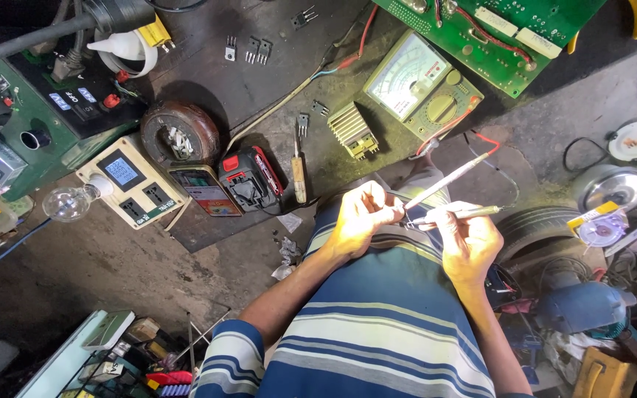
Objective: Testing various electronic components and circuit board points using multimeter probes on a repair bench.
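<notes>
In the head view, at centre frame, the left hand (360, 217) pinched one slim probe (447, 179) slanting toward the upper right, while the right hand (469, 243) gripped a second probe (457, 215) lying level; their tips met between the hands, below the analogue meter (422, 87) on the counter (259, 88)

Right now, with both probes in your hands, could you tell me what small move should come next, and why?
Probably hold both tips steady on the small part pinched in the left hand. The right hand holds one probe, the other probe crosses it there, and the analog meter lies within view.
</notes>
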